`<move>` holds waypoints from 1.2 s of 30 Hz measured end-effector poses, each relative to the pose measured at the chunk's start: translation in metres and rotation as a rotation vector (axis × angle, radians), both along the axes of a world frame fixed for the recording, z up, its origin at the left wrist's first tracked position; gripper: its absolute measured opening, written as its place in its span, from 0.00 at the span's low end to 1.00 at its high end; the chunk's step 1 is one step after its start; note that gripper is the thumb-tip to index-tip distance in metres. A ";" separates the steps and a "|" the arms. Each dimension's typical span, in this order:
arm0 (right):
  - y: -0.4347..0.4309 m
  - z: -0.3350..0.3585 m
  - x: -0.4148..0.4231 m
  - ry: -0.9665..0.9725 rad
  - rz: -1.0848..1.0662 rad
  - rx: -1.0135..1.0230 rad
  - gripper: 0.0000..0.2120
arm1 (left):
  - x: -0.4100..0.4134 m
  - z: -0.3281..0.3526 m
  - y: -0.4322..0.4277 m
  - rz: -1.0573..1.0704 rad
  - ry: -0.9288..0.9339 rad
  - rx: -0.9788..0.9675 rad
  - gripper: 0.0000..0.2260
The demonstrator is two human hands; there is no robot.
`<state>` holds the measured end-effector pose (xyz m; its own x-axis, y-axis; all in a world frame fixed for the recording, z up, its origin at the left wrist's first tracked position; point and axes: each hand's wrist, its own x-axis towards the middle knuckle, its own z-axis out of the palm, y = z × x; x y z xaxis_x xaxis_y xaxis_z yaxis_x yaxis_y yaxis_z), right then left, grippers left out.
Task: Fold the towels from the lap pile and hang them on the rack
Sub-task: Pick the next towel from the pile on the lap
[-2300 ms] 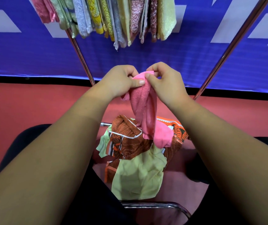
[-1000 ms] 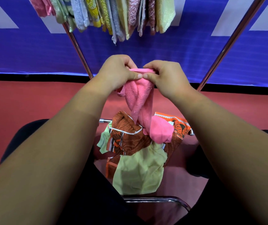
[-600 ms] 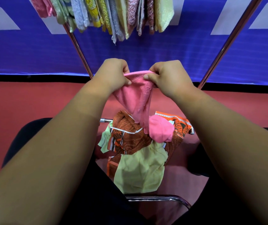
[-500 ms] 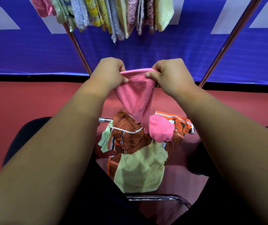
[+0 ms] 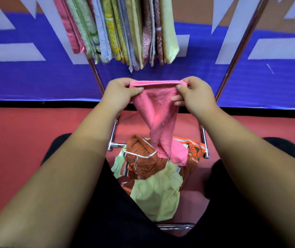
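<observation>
A pink towel [image 5: 159, 111] hangs in front of me with its top edge stretched flat between both hands. My left hand [image 5: 119, 94] pinches the left corner and my right hand [image 5: 195, 95] pinches the right corner. The towel narrows and twists downward, and its lower end rests on the lap pile [image 5: 153, 169]. That pile holds an orange-brown patterned towel [image 5: 143, 161] and a pale yellow-green towel [image 5: 157, 196]. Above, several folded towels [image 5: 123, 29] hang side by side on the rack.
Two slanting chrome rack legs [image 5: 236, 52] run down either side of my hands to feet [image 5: 112, 144] on the red floor [image 5: 17, 133]. A blue and white banner [image 5: 26, 77] stands behind the rack. My dark-clothed thighs [image 5: 118, 217] flank the pile.
My hands have moved apart, pulling the bunched pink towel's top edge out into a straight taut line. The view has tilted up, showing more of the hung towels.
</observation>
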<state>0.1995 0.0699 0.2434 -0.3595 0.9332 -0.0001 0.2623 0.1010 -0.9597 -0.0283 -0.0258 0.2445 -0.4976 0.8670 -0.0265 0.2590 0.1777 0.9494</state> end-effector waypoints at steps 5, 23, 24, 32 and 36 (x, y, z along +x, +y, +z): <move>-0.018 0.052 0.013 0.202 -0.041 -0.108 0.04 | 0.022 0.048 -0.017 0.006 -0.050 0.134 0.04; -0.032 0.312 0.035 0.230 -0.165 0.466 0.07 | 0.053 0.325 -0.040 0.024 -0.005 0.512 0.06; -0.037 0.325 0.035 0.226 -0.172 0.481 0.08 | 0.054 0.338 -0.044 0.036 0.006 0.528 0.05; -0.054 0.404 0.038 0.264 -0.084 0.496 0.08 | 0.055 0.417 -0.074 0.112 0.106 0.600 0.05; -0.053 0.435 0.037 0.464 0.051 0.354 0.06 | 0.057 0.449 -0.091 0.056 -0.034 0.613 0.08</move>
<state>0.2365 0.0169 0.6783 -0.2917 0.8295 0.4762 -0.1908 0.4374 -0.8788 0.0286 -0.1166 0.6934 -0.5504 0.7022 0.4517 0.2325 -0.3906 0.8907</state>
